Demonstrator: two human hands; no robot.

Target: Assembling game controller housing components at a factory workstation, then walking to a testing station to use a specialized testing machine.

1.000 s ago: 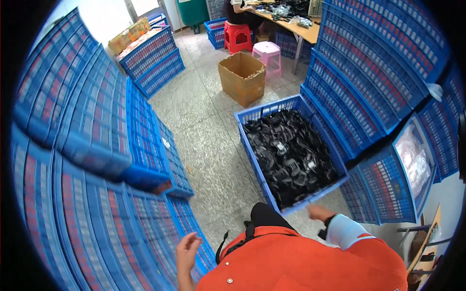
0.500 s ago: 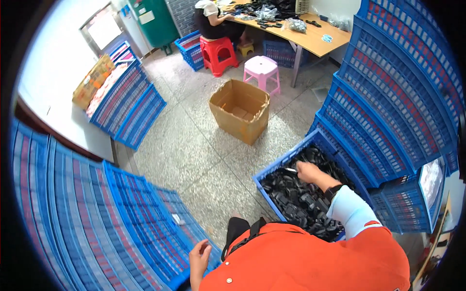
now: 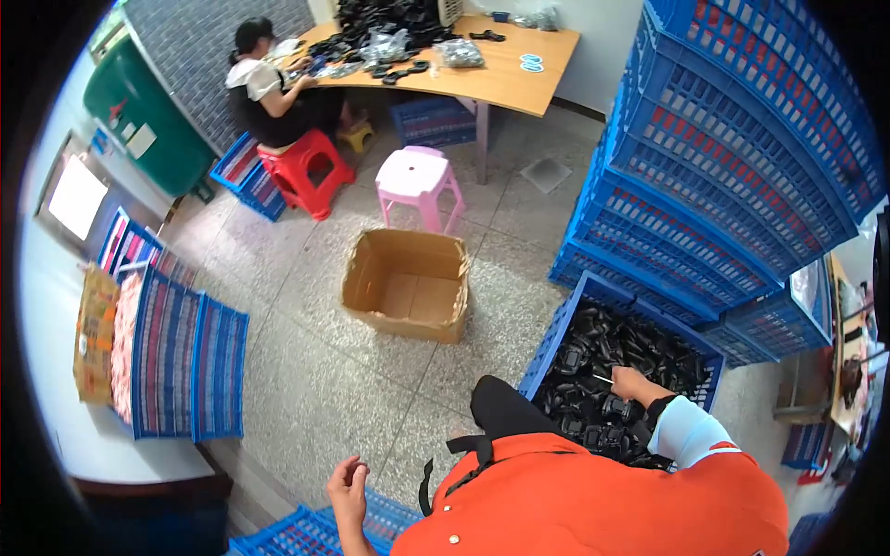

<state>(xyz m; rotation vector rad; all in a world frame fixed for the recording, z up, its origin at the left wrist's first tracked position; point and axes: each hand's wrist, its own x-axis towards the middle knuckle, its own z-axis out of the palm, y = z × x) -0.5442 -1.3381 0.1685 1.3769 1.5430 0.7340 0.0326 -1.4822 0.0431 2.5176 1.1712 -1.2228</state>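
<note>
My right hand (image 3: pixel 632 384) is over the blue crate (image 3: pixel 549 350) on my right, its fingers closed on a thin pale stick-like thing (image 3: pixel 603 378). Only a short end of that thing pokes out past the fingers; its kind I cannot make out. Black plastic-looking parts (image 3: pixel 593 347) fill the crate in a loose heap, just under the hand. Away to the left, my left hand (image 3: pixel 349 489) hangs in the air with fingers loosely bent and apart, holding nothing. Beneath it shows the edge of a blue slatted crate (image 3: pixel 306 536).
An open cardboard box (image 3: pixel 405 324) stands on the floor ahead, before a pink stool (image 3: pixel 414 176). Tall stacks of blue crates (image 3: pixel 714 130) rise on the right; more crates (image 3: pixel 218 366) stand left. A person (image 3: pixel 278 97) sits at a wooden table (image 3: pixel 519 69).
My view has swung to the right, so the box and stools appear farther left. My right hand still grips the thin thing over the crate; my left hand stays empty.
</note>
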